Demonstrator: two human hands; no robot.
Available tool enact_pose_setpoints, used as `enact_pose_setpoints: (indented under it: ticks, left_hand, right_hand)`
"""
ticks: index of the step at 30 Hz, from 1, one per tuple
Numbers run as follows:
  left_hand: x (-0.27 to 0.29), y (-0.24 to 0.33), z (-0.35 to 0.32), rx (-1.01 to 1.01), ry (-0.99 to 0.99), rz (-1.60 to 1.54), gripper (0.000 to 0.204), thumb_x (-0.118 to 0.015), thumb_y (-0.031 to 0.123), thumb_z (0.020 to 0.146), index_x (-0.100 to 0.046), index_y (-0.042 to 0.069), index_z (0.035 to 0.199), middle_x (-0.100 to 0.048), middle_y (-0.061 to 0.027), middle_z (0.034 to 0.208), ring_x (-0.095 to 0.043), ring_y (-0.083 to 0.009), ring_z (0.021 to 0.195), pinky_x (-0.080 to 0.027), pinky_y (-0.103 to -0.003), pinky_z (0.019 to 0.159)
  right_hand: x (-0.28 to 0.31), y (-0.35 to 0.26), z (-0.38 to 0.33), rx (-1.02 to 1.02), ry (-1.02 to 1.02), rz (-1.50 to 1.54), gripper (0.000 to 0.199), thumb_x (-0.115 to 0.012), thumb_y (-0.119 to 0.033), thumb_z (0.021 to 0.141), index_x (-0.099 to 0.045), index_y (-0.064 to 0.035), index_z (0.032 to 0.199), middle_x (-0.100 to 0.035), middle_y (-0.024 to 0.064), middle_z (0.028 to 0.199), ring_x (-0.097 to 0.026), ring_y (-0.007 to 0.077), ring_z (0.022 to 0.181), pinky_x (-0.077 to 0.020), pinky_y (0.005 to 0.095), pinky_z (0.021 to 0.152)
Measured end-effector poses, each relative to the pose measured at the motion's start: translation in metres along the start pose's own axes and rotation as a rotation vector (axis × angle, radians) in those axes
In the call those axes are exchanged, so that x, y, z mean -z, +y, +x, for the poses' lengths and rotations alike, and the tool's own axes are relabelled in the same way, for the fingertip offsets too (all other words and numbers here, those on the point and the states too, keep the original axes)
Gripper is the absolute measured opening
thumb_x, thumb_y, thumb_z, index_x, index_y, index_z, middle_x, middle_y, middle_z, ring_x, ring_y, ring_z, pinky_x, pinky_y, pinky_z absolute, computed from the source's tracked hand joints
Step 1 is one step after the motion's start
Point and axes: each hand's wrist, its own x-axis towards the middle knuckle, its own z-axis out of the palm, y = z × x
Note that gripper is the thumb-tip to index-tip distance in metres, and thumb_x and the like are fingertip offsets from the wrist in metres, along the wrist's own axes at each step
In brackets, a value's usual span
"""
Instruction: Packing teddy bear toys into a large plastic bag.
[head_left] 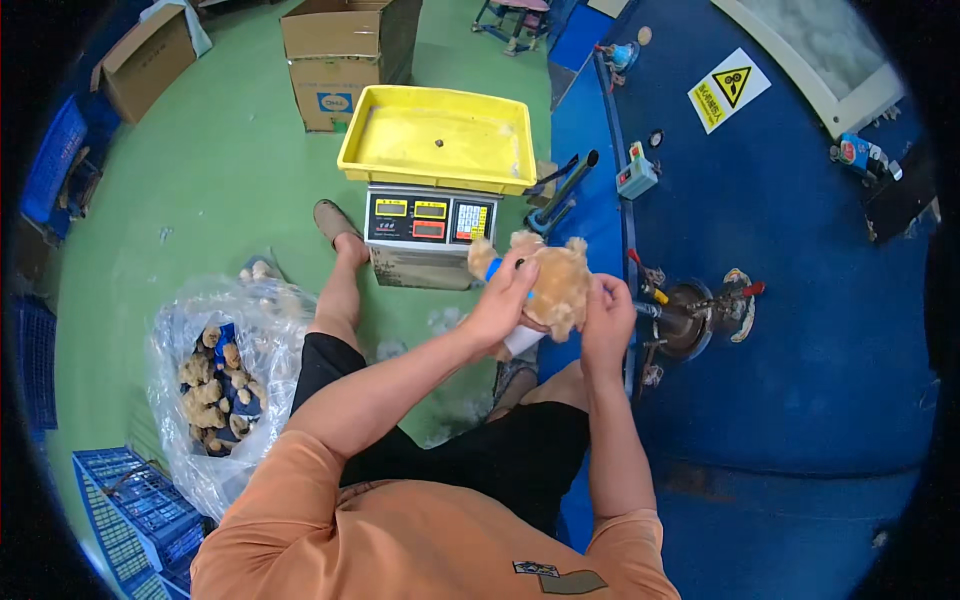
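Note:
A tan plush toy (562,278) with a blue band and a dark eye is up in front of me, beside the blue machine. My left hand (505,300) is closed around its left side, the thumb lying across it. At the toy's right edge the fingers of my right hand (607,322) are curled and pinched against the fur; their tips are partly hidden. A small white piece (523,341) hangs below the toy, next to my left palm. Just beyond the toy, a dark metal tube (568,190) sticks out from the machine.
A digital scale (430,225) bears a yellow tray (352,150) with a small dark bit in it. At my left stands a clear plastic bag (175,385) of plush pieces. Blue crates (135,500), cardboard boxes (335,80) and the machine's blue wall (780,400) surround me.

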Motion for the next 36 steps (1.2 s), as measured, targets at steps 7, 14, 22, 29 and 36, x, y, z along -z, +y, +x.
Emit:
enact_pose_setpoints:
  ticks: [7,14,22,29,36]
  left_hand:
    - [0.013,-0.042,-0.024,-0.246,0.181,0.128,0.046,-0.040,0.018,0.100,-0.028,0.005,0.143,-0.042,-0.0157,0.136,-0.054,-0.0250,0.109,-0.045,-0.031,0.092]
    - [0.001,-0.035,-0.018,-0.319,0.005,0.002,0.046,-0.040,0.015,0.100,-0.026,0.010,0.143,-0.041,-0.0145,0.138,-0.052,-0.0220,0.116,-0.049,-0.030,0.091]
    - [-0.007,-0.030,-0.002,-0.050,-0.038,-0.224,0.037,-0.044,0.024,0.102,-0.034,0.006,0.132,-0.055,-0.0104,0.107,-0.061,-0.0146,0.083,-0.055,-0.028,0.071]
    - [-0.022,-0.058,-0.019,-0.187,0.249,-0.211,0.036,-0.044,0.030,0.102,-0.040,0.007,0.129,-0.058,-0.0088,0.105,-0.062,-0.0124,0.084,-0.054,-0.025,0.070]
    - [-0.005,-0.002,-0.004,0.149,0.156,-0.131,0.041,-0.044,0.033,0.101,-0.043,0.003,0.130,-0.060,-0.0123,0.112,-0.064,-0.0162,0.092,-0.056,-0.028,0.072]
  right_hand:
    - [-0.013,0.001,-0.004,0.127,-0.119,-0.219,0.014,-0.056,-0.013,0.094,-0.058,0.0003,0.100,-0.061,0.0064,0.077,-0.053,0.0116,0.066,-0.0452,0.0258,0.061]
    - [-0.002,0.003,-0.003,0.121,-0.075,-0.132,0.014,-0.056,-0.012,0.093,-0.058,0.0004,0.101,-0.061,0.0067,0.078,-0.053,0.0122,0.066,-0.0453,0.0265,0.060]
    - [0.008,0.012,0.006,-0.002,-0.015,0.053,0.015,-0.056,-0.012,0.094,-0.058,0.0015,0.100,-0.062,0.0072,0.078,-0.054,0.0126,0.065,-0.0458,0.0269,0.060]
    - [0.004,0.010,0.003,0.128,-0.078,-0.224,0.015,-0.056,-0.013,0.095,-0.057,0.0016,0.100,-0.061,0.0077,0.077,-0.054,0.0110,0.062,-0.0447,0.0236,0.055]
    - [-0.002,0.003,-0.001,0.009,-0.106,-0.082,0.018,-0.057,-0.014,0.095,-0.057,0.0033,0.101,-0.063,0.0089,0.079,-0.056,0.0108,0.060,-0.0479,0.0214,0.050]
